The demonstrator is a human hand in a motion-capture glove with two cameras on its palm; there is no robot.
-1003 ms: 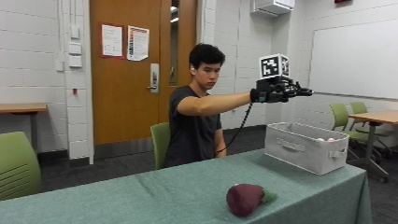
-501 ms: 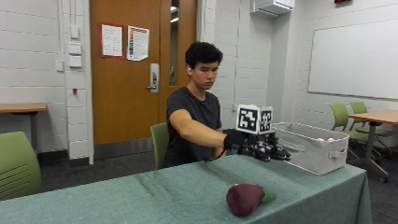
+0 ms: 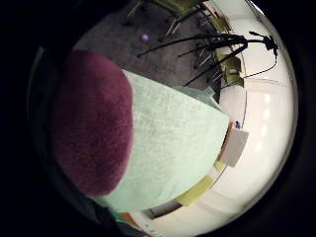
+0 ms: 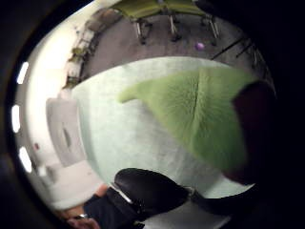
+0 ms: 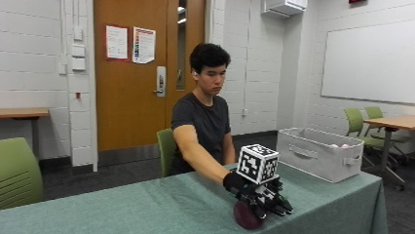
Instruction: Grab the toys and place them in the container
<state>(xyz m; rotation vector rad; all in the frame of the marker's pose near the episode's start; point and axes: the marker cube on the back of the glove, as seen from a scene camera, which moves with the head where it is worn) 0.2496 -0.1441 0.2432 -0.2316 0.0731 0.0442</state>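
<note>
A table (image 5: 129, 209) draped in a pale green cloth is seen in a white-block room with a wooden door (image 5: 139, 73), a whiteboard (image 5: 369, 61) and green chairs (image 5: 16, 170). The maroon-and-green plush toy (image 5: 246, 216) lies near the table's front edge, directly under the gloved right hand (image 5: 259, 195), whose fingers are spread down over it; a closed grip cannot be told. The grey container (image 5: 317, 153) stands well apart toward the table's far end.

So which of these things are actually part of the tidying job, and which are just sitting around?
Part of the job:
- plush toy, maroon with a green part
- grey container
- gloved right hand, over the toy

Just there:
- green tablecloth
- green chairs
- whiteboard
</note>
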